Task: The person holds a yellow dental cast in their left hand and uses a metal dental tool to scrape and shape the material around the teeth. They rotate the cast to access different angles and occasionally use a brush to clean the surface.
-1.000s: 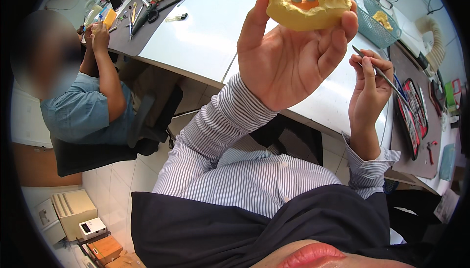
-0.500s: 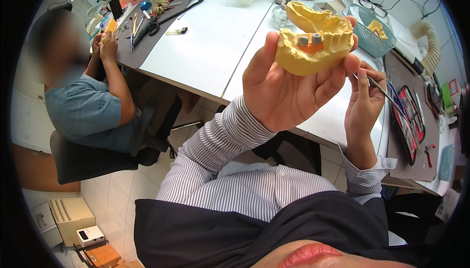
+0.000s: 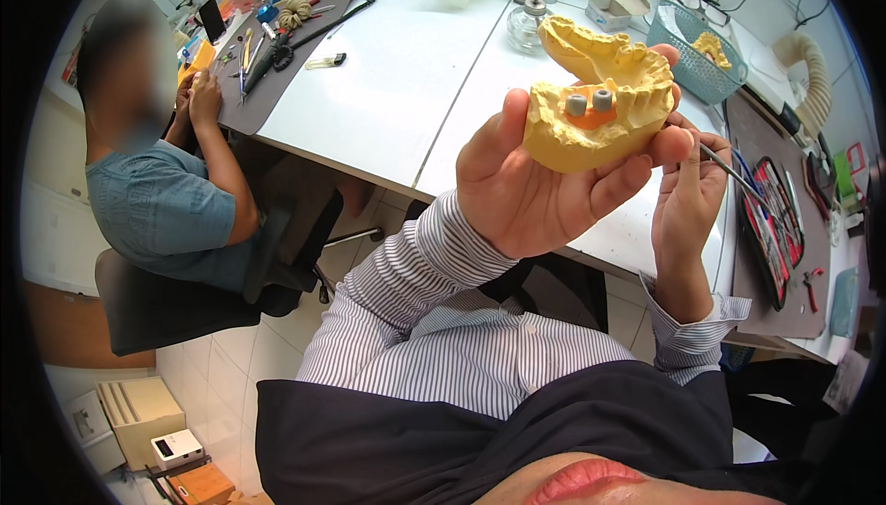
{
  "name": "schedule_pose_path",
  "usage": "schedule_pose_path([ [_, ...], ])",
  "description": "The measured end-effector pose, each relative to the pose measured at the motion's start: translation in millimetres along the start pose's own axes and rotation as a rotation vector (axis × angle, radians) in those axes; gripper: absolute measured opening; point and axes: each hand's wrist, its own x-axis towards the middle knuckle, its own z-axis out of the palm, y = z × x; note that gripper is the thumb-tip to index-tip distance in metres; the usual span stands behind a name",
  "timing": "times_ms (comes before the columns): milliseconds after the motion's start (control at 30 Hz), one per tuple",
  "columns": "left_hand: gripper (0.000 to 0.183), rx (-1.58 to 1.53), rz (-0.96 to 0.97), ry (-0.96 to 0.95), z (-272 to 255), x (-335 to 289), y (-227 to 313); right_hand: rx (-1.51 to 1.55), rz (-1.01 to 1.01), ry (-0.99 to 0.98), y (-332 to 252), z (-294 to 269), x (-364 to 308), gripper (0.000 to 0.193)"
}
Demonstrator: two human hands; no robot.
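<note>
A yellow plaster dental cast (image 3: 577, 147) rests in my left hand (image 3: 531, 196), raised above the near edge of the table. My thumb presses its left side and my fingers wrap round its right side and underside. An orange gum-coloured patch (image 3: 591, 118) lies in a gap of the cast's row of teeth, with two short grey posts (image 3: 602, 100) standing in it. Just right of the cast, my right hand (image 3: 685, 193) is closed on a slender metal hand instrument (image 3: 736, 178). Its working tip is hidden behind my fingers.
An open red-and-black tool case (image 3: 773, 228) lies on the grey mat at right, with red-handled pliers (image 3: 812, 289) nearby. A blue-green basket (image 3: 697, 62), a glass bottle (image 3: 527, 27) and a small open box (image 3: 616, 12) stand behind the cast. A co-worker (image 3: 157, 186) sits at left.
The cast in my left hand sits slightly lower and is tipped so more of its top shows. My right hand has barely moved. The co-worker's head has shifted slightly.
</note>
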Motion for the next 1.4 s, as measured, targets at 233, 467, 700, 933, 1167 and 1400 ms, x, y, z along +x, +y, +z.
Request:
schedule_pose_path([
  [233,0.083,-0.045,-0.005,0.033,-2,-5,2,-0.021,0.063,-0.018,0,-2,0,0.009],
  [467,0.102,-0.116,-0.064,0.198,6,-3,9,0.003,0.090,0.024,0,2,-2,0.010],
  [700,0.113,-0.167,-0.094,0.357,12,-9,9,0.055,0.065,0.064,4,-2,-1,0.008],
  [933,0.087,0.307,-0.033,0.645,27,-14,13,0.023,0.039,0.083,-6,-7,5,0.007],
  [1167,0.071,0.548,-0.008,0.612,23,-18,3,0.003,-0.097,-0.085,-45,7,-12,0.009],
  [1400,0.066,0.733,0.026,0.699,15,-17,-8,-0.334,-0.334,-0.499,-52,10,-22,0.021],
])
